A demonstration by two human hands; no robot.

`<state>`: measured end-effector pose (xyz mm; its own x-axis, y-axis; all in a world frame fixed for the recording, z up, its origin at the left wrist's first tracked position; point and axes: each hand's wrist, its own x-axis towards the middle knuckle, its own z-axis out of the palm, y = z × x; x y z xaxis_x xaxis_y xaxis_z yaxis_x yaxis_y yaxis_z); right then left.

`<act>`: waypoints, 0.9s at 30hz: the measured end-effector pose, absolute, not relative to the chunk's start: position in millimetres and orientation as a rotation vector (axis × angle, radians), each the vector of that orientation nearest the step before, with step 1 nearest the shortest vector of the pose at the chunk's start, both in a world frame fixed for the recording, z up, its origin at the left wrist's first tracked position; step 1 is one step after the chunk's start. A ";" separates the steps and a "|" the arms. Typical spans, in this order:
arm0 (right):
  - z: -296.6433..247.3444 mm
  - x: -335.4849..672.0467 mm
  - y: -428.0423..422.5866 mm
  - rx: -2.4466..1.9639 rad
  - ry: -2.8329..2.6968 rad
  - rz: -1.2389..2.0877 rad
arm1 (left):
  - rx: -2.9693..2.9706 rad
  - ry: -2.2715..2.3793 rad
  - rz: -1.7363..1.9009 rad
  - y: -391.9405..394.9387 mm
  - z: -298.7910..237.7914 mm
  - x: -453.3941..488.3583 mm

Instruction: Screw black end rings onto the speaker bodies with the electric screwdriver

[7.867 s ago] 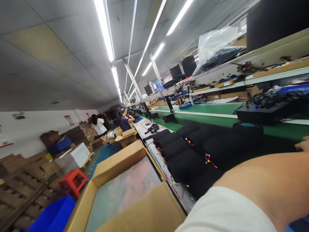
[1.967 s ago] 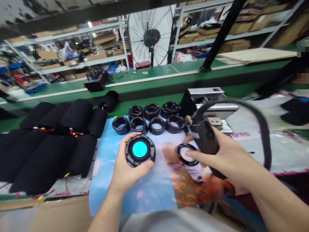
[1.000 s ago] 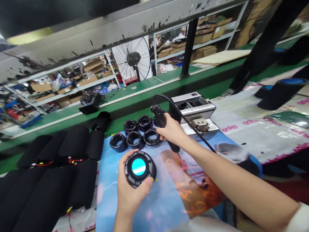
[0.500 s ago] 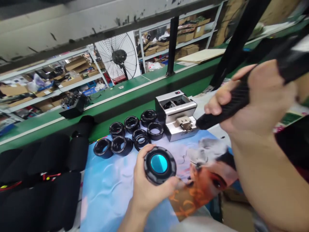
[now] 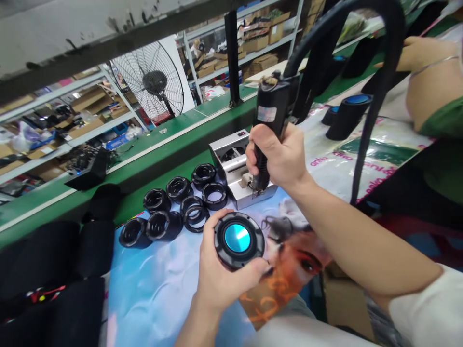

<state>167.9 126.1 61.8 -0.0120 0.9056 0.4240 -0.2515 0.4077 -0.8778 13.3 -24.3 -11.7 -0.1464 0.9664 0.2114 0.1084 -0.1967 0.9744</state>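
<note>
Right hand (image 5: 277,152): at the silver box (image 5: 233,176), fingers wrapped round a black handheld tool (image 5: 267,96), near upright, lower tip at the box; contact unclear.
Left hand (image 5: 224,277): on the silver box's near side, fingers spread around the round black unit (image 5: 237,238).
Round black unit: just nearer than the silver box; glossy cyan centre, notched rim, face up.
Black rings (image 5: 164,225): left of the silver box.

Black rings (image 5: 174,224) crowd the space beyond the left hand (image 5: 222,277), a metal machine (image 5: 237,190) stands behind the right hand (image 5: 284,156) and a thick cable (image 5: 394,53) arches at right, while the printed sheet (image 5: 159,284) leaves room to pass at near left.
</note>
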 end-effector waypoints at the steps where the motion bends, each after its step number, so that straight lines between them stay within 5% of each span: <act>1: 61.9 168.7 125.5 -0.673 -1.251 1.058 | 1.356 1.292 1.440 -24.1 -12.1 13.4; 17: 65.2 171.8 122.6 -0.620 -1.216 1.139 | 1.343 1.346 1.418 -23.5 -8.9 13.7; 27: 163.1 160.5 65.8 -0.615 -1.216 1.160 | 1.361 1.340 1.417 -21.0 -4.5 12.6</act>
